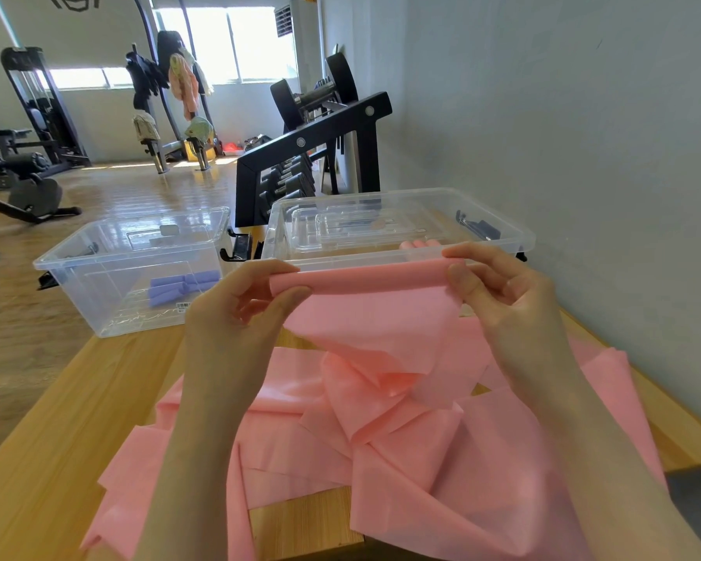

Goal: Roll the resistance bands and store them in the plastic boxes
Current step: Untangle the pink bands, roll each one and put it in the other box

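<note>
Head view shows both hands raised above a wooden table point(57, 439), working one end of a pink resistance band point(381, 317). Left hand point(235, 313): fingers curled, thumb and fingertips pinching the left end of the rolled edge. Right hand point(498, 285): fingers curled, thumb and fingertips pinching the right end of the same rolled edge. The rolled portion runs level between the two hands as a short, narrow tube. Below it the band hangs down in a loose sheet.

The remainder of the band lies crumpled in folds on the table, covering the middle of the surface and reaching the near edge and the right edge.

Two clear plastic boxes stand at the far edge of the table. The left box point(77, 269) sits at the far left corner and contains a rolled purple band point(183, 287) lying on its floor; a white label is visible on the floor beside it. The right box point(482, 240) sits at the far right corner, directly behind the hands; clear lids rest inside it, and a few pink rolls point(419, 244) show just behind its near rim.

Beyond the table stand a black dumbbell rack point(312, 143) against the grey wall and gym machines point(37, 115) on a wooden floor.
</note>
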